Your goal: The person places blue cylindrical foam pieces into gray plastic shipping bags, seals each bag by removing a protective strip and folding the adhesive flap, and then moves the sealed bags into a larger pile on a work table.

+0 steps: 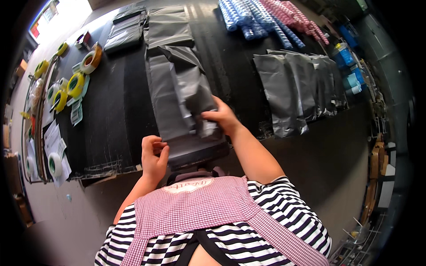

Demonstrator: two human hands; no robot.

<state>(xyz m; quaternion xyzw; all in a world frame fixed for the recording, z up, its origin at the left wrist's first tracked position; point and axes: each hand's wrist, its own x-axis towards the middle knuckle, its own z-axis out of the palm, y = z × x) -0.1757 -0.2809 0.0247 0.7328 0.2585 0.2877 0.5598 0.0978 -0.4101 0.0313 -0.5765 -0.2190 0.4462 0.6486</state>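
Observation:
My right hand (225, 119) grips the crumpled near end of a grey plastic mailing bag (193, 84), its thumb on top; that end is blurred. The lifted bag lies over a flat pile of grey mailing bags (165, 102) that runs away from me along the black table. My left hand (154, 156) is beside the pile's near left edge, fingers loosely curled and thumb apart, with nothing seen in it. Under the near end of the bags is a dark block-like thing (202, 156) at the table's front edge, mostly covered.
Filled grey bags (293, 84) lie on the right of the black table (111, 102). Blue wrapped rolls (248, 17) and pink wrapped rolls (295, 17) lie behind them. Tape rolls (76, 84) and papers (54, 142) line the left edge. A folded grey stack (124, 33) sits far left.

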